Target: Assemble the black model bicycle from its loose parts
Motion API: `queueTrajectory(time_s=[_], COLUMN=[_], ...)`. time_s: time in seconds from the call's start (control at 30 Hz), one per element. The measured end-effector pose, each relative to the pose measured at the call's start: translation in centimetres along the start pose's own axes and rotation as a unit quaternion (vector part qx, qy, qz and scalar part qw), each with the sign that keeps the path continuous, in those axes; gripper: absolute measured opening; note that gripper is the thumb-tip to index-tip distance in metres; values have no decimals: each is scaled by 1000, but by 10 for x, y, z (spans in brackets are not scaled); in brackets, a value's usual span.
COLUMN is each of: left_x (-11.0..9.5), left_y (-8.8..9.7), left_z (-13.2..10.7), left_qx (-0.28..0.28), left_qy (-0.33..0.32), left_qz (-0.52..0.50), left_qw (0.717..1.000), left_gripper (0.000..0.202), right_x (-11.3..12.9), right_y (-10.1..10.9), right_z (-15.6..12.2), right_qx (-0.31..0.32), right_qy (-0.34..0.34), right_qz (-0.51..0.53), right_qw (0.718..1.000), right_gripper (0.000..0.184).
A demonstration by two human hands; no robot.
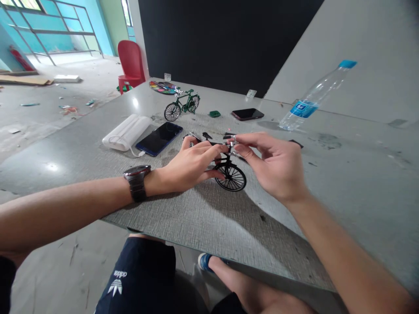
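A small black model bicycle stands upright on the grey table, its front wheel towards me. My left hand is wrapped round its frame from the left, with the thumb low by the front wheel and the fingers over the top. With thumb and forefinger, my right hand pinches the silver handlebar at the front; the exact part between the fingertips is partly covered. Much of the frame and rear wheel is hidden behind my left hand. Behind it stands a green model bicycle.
Left of the hands lie a blue-edged phone and a white power bank with a cable. Farther back are a dark phone, a small green piece, a paint palette and a water bottle. The table's near edge crosses above my legs.
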State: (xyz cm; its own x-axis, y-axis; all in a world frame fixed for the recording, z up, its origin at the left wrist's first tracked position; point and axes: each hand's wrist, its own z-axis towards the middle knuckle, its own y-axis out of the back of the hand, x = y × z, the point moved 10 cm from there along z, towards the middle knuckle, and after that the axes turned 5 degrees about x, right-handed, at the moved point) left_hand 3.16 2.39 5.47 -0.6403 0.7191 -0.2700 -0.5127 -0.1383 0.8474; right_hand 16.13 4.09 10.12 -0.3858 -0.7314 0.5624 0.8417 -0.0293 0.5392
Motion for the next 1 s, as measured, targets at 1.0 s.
queueTrajectory(time_s=[1.0], left_x=[-7], left_y=[-2], left_z=[-2], left_qx=[-11], left_qy=[-34], left_qz=[35], left_qw=[999], left_gripper=[37], right_x=[42], right_y=[-6], right_z=[0], right_qx=[97], right_qy=[187], right_qz=[-159], right_qw=[965], right_gripper=[23])
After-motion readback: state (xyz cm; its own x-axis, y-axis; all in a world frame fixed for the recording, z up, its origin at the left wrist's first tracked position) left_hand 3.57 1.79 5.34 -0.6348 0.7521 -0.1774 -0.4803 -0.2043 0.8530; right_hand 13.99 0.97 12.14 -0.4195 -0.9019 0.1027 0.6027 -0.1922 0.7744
